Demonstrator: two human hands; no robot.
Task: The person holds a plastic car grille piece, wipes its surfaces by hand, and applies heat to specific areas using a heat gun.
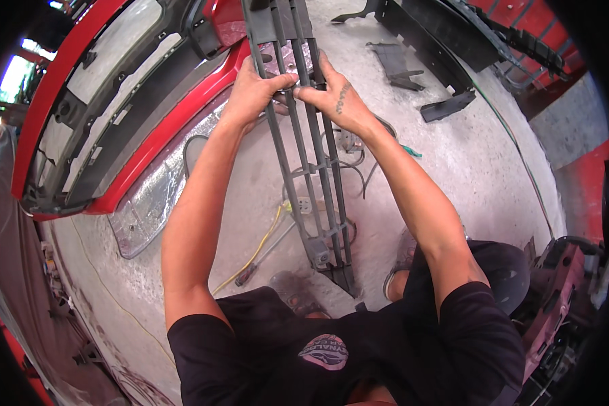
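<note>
A long black slatted car grille stretches from the top of the view down toward my feet. My left hand grips its left side near the upper end, thumb laid across the slats. On the other side, my right hand is closed around the outer slat, its thumb reaching in to almost meet the left one. Parts of the fingers are hidden behind the slats. The grille's lower end narrows to a dark tip close to the floor between my feet.
A red bumper lies at the left, partly over a silvery sheet. Black plastic panels rest at the upper right. A power strip, a yellow cord and loose cables lie beneath the grille. Car parts crowd the lower right.
</note>
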